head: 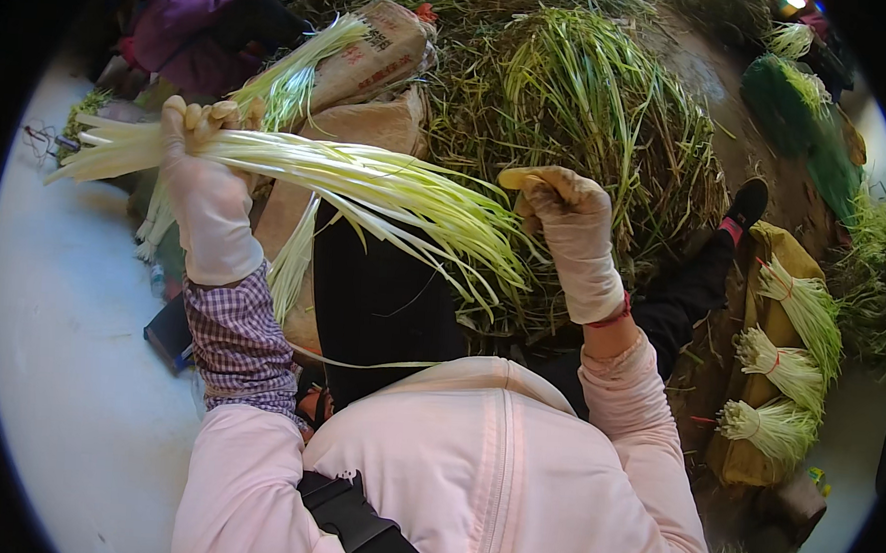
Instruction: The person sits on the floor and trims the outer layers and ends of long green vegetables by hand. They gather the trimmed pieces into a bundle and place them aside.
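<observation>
My left hand (207, 166), in a pale glove, grips a bunch of blanched garlic chives (329, 162) near its white stem ends. The bunch lies level across my view, its yellow-green leaf tips fanning and drooping to the right. Just right of those tips is my right hand (563, 204), in a soiled glove with the fingers curled in. Whether any leaf is pinched in it is hidden. Below the held bunch hang more pale leaves (294, 257), partly covered, beside my dark-clad leg (382, 296).
A heap of green and dry leaves (587, 111) rises ahead. Behind my left hand, loose chives (303, 74) rest against a printed woven sack (376, 55). Several tied bundles (780, 362) lie on a yellow sack (727, 449) at right. Another person in purple (193, 34) sits at upper left.
</observation>
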`<state>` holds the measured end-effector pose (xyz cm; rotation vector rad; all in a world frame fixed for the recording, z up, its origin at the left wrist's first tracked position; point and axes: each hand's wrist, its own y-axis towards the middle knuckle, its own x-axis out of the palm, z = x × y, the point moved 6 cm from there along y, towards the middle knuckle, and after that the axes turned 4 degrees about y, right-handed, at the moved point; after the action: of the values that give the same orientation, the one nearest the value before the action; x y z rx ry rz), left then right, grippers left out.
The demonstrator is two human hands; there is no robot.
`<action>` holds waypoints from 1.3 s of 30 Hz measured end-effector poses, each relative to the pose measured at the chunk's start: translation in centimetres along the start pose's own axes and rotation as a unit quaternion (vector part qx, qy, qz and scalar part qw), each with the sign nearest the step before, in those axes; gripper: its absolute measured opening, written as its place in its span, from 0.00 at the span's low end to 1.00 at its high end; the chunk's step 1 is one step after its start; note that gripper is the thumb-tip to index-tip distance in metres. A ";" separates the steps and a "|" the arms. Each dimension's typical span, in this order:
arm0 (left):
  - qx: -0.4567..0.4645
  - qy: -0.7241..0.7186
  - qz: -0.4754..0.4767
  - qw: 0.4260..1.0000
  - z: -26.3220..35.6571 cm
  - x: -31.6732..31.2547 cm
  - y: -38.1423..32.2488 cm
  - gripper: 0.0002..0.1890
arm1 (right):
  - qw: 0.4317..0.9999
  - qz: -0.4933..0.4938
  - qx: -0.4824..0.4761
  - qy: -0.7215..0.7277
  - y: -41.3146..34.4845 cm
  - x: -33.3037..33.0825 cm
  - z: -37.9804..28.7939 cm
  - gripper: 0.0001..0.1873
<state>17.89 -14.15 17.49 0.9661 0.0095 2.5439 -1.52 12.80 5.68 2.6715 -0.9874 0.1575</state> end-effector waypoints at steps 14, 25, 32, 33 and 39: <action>0.017 0.002 0.001 1.000 0.2 0.2 -0.9 0.12 | 0.996 -0.060 -0.015 0.061 2.0 5.8 -0.3 0.11; -0.035 -0.069 -0.147 0.986 11.4 -8.3 5.1 0.17 | 0.984 0.126 0.128 -0.017 -6.1 -8.7 4.6 0.08; -0.016 -0.048 -0.111 0.992 13.8 -10.7 5.3 0.18 | 0.969 -0.015 0.049 -0.242 -7.4 -4.8 5.4 0.05; -0.020 -0.051 -0.107 0.993 13.6 -10.6 5.2 0.18 | 0.963 -0.044 0.008 -0.267 -7.2 -3.3 4.8 0.06; -0.037 -0.084 -0.116 0.989 12.5 -9.2 4.7 0.17 | 0.904 -0.111 -0.122 -0.394 -4.9 4.9 2.2 0.12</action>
<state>30.24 -23.70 21.82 1.0792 -0.0209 2.2311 5.34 12.64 3.47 2.5797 -0.7914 -1.0939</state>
